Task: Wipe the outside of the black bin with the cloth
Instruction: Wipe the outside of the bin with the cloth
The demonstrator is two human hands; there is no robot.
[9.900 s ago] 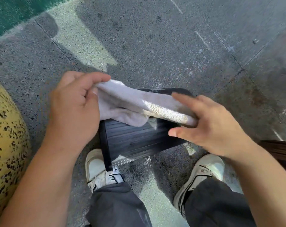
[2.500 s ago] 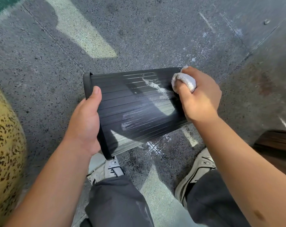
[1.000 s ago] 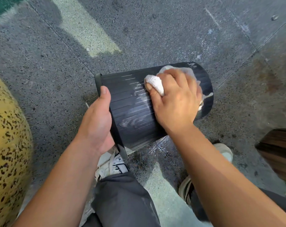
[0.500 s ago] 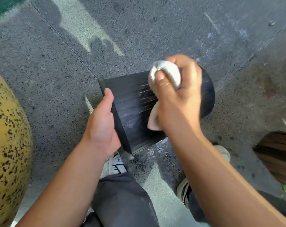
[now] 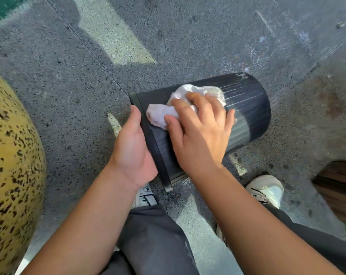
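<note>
The black ribbed bin point(image 5: 247, 108) is held on its side above the floor, with its open rim toward me on the left and its closed base to the right. My left hand point(image 5: 132, 147) grips the rim, thumb lying along the outside edge; its fingers are hidden behind the rim. My right hand point(image 5: 199, 132) lies on top of the bin's wall just beside the rim. It holds the bunched white cloth point(image 5: 158, 116) and presses it against the ribs. Cloth shows beyond the fingertips and beside the thumb.
The floor is speckled grey concrete point(image 5: 188, 36) with sunlit patches. A yellow, black-spotted rounded object point(image 5: 11, 165) fills the left edge. A dark wooden piece point(image 5: 338, 187) sits at the right. My white shoes point(image 5: 267, 191) and dark trousers are below the bin.
My right hand has come down from its raised position and now presses the cloth flat on the bin's wall, closer to the rim. The left hand keeps its grip on the rim.
</note>
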